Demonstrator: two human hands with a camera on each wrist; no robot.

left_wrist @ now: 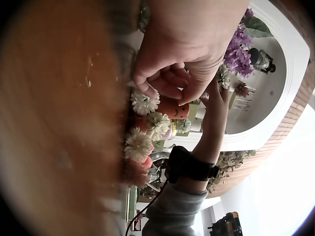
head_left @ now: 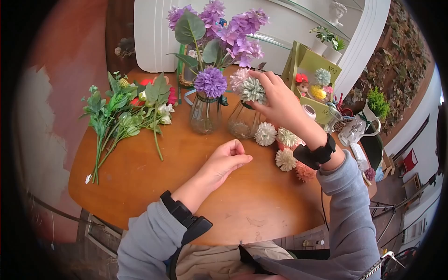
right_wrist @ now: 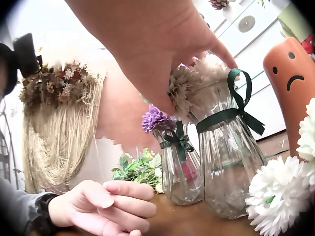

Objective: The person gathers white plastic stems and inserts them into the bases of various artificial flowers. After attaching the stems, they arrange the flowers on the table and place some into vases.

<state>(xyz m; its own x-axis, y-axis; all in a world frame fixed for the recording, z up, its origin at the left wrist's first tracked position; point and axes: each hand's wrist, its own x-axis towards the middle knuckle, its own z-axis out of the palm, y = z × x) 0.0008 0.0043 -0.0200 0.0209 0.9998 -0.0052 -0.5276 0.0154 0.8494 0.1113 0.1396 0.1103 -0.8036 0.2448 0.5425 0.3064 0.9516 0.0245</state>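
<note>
My right hand (head_left: 282,103) pinches the pale green pompom flower (head_left: 253,90) at the mouth of the right glass vase (head_left: 243,122). Beside it in that vase is a pale pink flower (head_left: 239,78). The right wrist view shows the thumb and fingers of my right hand (right_wrist: 147,44) around the flower heads, above a dark green ribbon (right_wrist: 216,120) tied at the vase neck. Loosely curled and holding nothing, my left hand (head_left: 223,164) hovers over the table in front of the vases. A purple pompom flower (head_left: 210,82) tops the left glass vase (head_left: 205,116).
Green stems with leaves (head_left: 114,114) lie at the table's left. White and cream pompom flowers (head_left: 265,134) and a coral one (head_left: 305,172) lie right of the vases. Tall purple blossoms (head_left: 240,37) stand behind. A green box (head_left: 310,67) and glass pitcher (head_left: 352,133) are at right.
</note>
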